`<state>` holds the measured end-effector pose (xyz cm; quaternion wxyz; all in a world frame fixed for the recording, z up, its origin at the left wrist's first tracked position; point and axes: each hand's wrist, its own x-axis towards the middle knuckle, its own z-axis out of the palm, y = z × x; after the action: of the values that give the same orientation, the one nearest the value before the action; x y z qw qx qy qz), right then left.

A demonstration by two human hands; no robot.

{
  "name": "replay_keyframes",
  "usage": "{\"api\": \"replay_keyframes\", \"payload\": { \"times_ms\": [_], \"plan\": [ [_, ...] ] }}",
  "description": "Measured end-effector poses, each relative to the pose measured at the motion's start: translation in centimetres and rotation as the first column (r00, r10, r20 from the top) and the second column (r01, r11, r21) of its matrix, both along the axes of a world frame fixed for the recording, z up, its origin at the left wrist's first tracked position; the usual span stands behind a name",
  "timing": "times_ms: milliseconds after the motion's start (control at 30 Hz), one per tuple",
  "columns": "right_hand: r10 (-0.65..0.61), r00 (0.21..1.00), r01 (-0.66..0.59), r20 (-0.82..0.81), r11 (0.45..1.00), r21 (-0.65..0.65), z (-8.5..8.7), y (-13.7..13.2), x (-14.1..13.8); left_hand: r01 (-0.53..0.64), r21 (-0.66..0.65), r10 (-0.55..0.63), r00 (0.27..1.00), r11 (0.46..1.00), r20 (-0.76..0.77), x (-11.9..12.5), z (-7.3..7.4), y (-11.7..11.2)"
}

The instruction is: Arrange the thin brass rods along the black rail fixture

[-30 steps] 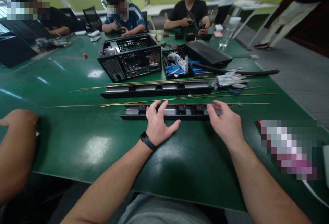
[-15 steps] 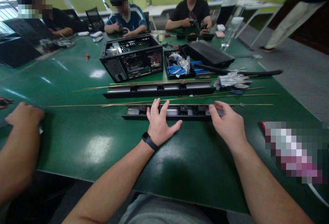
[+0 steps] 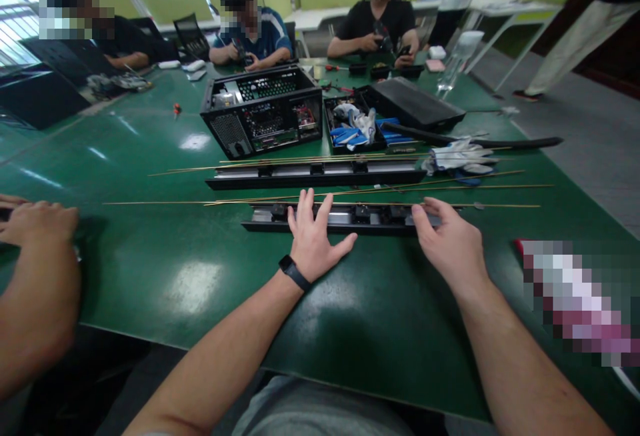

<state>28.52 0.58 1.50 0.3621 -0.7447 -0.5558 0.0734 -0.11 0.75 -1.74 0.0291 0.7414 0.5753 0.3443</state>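
A long black channel-shaped rail (image 3: 385,229) with a silvery inside lies in front of me, with several small black blocks set along it. My left hand (image 3: 316,239), a dark watch on its wrist, rests across the rail left of its middle, fingers spread and thumb stretched out to the right. At the rail's right end, my right hand (image 3: 453,239) has thumb and fingers curled around the end. Thin brass-coloured rods (image 3: 150,203) run along the rail's far side, passing behind my fingers. Farther back is a second, similar rail (image 3: 310,181) with more rods beside it.
Behind the rails stand an open computer case (image 3: 265,113), a black tray (image 3: 350,146) with gloves, and a black lid (image 3: 415,103). White gloves (image 3: 463,156) and a black tube (image 3: 530,143) lie at right. A co-worker's hand (image 3: 45,223) is at left; several people are across the table.
The whole view has shifted slightly. My hands keep nearly the same pose on the rail. The co-worker's hand at the left has turned and moved a little.
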Motion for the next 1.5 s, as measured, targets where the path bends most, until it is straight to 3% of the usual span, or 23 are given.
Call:
{"api": "replay_keyframes", "payload": {
  "times_ms": [500, 833, 1033, 1267, 1500],
  "plan": [
    [-0.049, 0.998, 0.049, -0.046, 0.999, 0.005, 0.3, 0.1, 0.3, -0.055, 0.02, 0.055, 0.998, 0.998, 0.015, -0.3, -0.1, 0.5],
    [-0.179, 0.984, 0.179, -0.011, 0.984, 0.021, 0.0, 0.4, 2.3, -0.065, 0.023, 0.064, 0.997, 0.998, 0.037, -0.4, -0.4, 0.5],
    [-0.034, 0.994, 0.03, -0.102, 0.998, -0.049, 0.2, 0.3, 1.2, -0.06, 0.013, 0.06, 0.998, 0.998, 0.022, -0.4, -0.2, 0.5],
    [-0.181, 0.982, 0.175, -0.063, 0.981, -0.081, 1.2, 0.3, 1.8, -0.052, -0.001, 0.052, 0.998, 0.999, 0.022, -0.3, -0.1, 0.4],
    [-0.028, 0.993, 0.02, -0.116, 0.997, -0.069, 0.2, 0.2, 1.3, -0.064, -0.021, 0.064, 0.998, 0.998, -0.003, -0.2, 0.1, 0.3]
  ]
}}
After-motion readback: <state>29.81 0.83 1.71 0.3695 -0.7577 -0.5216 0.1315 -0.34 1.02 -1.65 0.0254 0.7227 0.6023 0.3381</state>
